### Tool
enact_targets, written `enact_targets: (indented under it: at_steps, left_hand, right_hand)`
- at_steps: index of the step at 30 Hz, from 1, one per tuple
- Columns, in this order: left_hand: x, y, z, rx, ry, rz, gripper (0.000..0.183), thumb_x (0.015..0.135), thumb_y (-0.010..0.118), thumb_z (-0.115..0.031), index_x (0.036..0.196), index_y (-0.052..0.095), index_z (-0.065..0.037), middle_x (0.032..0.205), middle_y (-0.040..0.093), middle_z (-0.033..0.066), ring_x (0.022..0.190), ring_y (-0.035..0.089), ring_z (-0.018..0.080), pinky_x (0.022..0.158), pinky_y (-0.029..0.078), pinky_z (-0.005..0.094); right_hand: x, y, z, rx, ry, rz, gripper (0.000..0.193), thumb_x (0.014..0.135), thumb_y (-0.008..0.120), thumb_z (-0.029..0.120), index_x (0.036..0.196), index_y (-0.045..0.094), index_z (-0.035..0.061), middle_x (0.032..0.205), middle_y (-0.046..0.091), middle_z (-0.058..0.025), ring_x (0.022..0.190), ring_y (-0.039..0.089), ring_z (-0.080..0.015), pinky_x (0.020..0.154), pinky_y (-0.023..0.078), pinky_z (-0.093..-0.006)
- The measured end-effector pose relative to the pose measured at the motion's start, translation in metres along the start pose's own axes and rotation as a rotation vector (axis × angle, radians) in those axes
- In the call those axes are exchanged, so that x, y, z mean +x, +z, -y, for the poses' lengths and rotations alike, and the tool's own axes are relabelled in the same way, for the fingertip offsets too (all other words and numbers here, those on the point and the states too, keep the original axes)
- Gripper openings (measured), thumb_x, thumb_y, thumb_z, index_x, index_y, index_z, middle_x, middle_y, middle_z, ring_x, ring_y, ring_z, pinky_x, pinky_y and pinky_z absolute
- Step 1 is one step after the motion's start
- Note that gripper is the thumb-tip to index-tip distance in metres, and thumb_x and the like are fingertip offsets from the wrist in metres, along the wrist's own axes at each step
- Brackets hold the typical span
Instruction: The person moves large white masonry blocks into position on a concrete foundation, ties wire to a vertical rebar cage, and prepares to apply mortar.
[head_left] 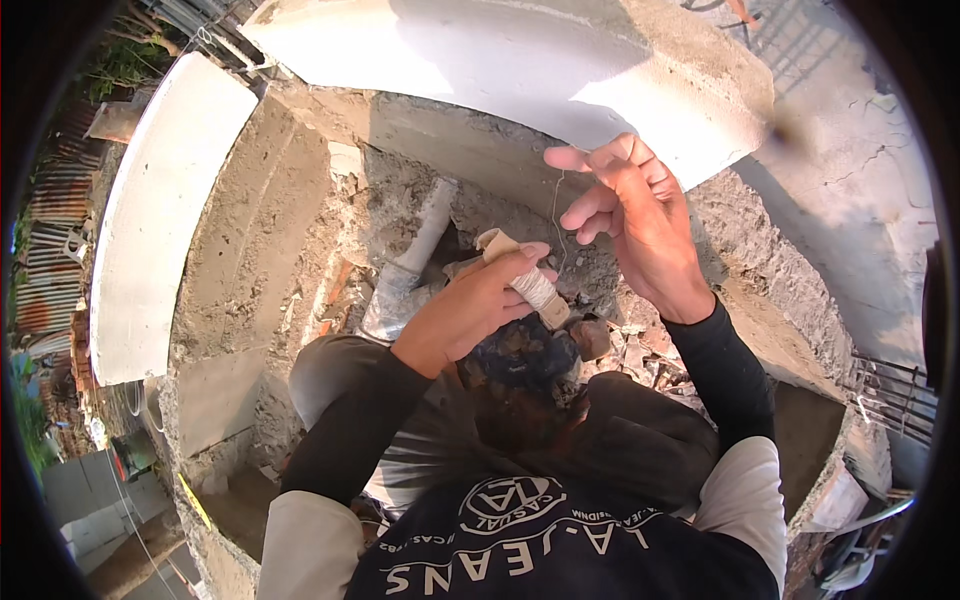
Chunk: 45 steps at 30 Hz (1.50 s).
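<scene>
My left hand (468, 302) is wrapped around a flat, pale wooden-looking winder with white string (536, 290) wound about its middle. The ends of the winder stick out past my fingers. From it a thin loose strand of string (556, 212) rises in a slack curve to my right hand (645, 225), which is higher and to the right. The upper end of the strand meets the fingertips of that hand, whose other fingers are half curled. Exactly how the fingertips grip the strand is too small to make out.
Curved concrete walls (235, 230) surround me, topped by white slabs (165, 210). A pale pipe (412, 250) leans inside, with rubble (640, 355) and a dark rounded object (525, 360) near my knees. Rebar (895, 395) juts out at the right.
</scene>
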<state>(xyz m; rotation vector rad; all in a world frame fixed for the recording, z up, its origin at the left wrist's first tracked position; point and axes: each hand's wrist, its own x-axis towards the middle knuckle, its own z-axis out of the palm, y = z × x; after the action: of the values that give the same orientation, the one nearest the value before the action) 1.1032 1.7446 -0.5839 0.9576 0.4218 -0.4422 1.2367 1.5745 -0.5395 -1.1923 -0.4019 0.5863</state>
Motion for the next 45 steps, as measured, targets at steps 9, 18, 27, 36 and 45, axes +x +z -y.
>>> enact_targets:
  at_steps: [9, 18, 27, 36, 45]
  left_hand:
    - [-0.003, 0.01, -0.013, 0.301, -0.048, 0.06, 0.064, 0.105, 0.056, -0.044, 0.149, 0.047, 0.002, 0.14, 0.058, 0.0195, 0.131, 0.058, 0.0271, 0.113, 0.044, 0.0403]
    - [-0.011, 0.0, -0.029, 0.104, 0.008, -0.039, 0.051, 0.104, 0.065, -0.04, 0.133, 0.066, 0.002, 0.118, 0.071, 0.0111, 0.098, 0.066, 0.0147, 0.088, 0.053, 0.0303]
    - [-0.008, -0.005, -0.02, 0.065, 0.397, -0.29, 0.033, 0.101, 0.071, -0.025, 0.115, 0.075, 0.004, 0.097, 0.074, 0.0052, 0.083, 0.067, 0.0098, 0.078, 0.055, 0.0252]
    - [-0.033, 0.004, -0.041, 0.874, 0.346, -0.105, 0.022, 0.095, 0.061, -0.018, 0.094, 0.07, 0.001, 0.075, 0.067, 0.0099, 0.07, 0.059, 0.0122, 0.066, 0.046, 0.033]
    - [-0.029, 0.022, -0.038, 0.816, 0.613, -0.482, 0.015, 0.095, 0.068, -0.008, 0.104, 0.077, 0.0, 0.078, 0.071, 0.0033, 0.069, 0.057, 0.0061, 0.061, 0.046, 0.0268]
  right_hand:
    - [0.002, 0.001, -0.002, -0.148, -0.031, -0.037, 0.017, 0.104, 0.062, 0.023, 0.103, 0.065, 0.0065, 0.11, 0.074, -0.0087, 0.07, 0.068, -0.0107, 0.06, 0.052, -0.0244]
    - [-0.015, 0.012, -0.046, -0.879, -0.522, 0.026, 0.008, 0.085, 0.077, 0.006, 0.092, 0.073, 0.0075, 0.083, 0.068, -0.0038, 0.063, 0.064, -0.0169, 0.055, 0.044, -0.0299]
    - [-0.017, 0.02, -0.039, -1.136, -0.813, 0.149, 0.023, 0.074, 0.082, 0.004, 0.094, 0.073, 0.0122, 0.09, 0.072, -0.0033, 0.081, 0.067, -0.0239, 0.076, 0.047, -0.0384]
    - [-0.027, 0.012, -0.047, -0.339, -0.002, 0.443, 0.008, 0.107, 0.058, 0.013, 0.106, 0.058, 0.0047, 0.091, 0.069, -0.0094, 0.087, 0.069, -0.0166, 0.076, 0.056, -0.0326]
    - [-0.013, 0.01, -0.056, -0.251, -0.037, 0.249, 0.014, 0.109, 0.058, 0.019, 0.108, 0.055, 0.0062, 0.082, 0.061, 0.0039, 0.064, 0.045, -0.0037, 0.059, 0.038, -0.0245]
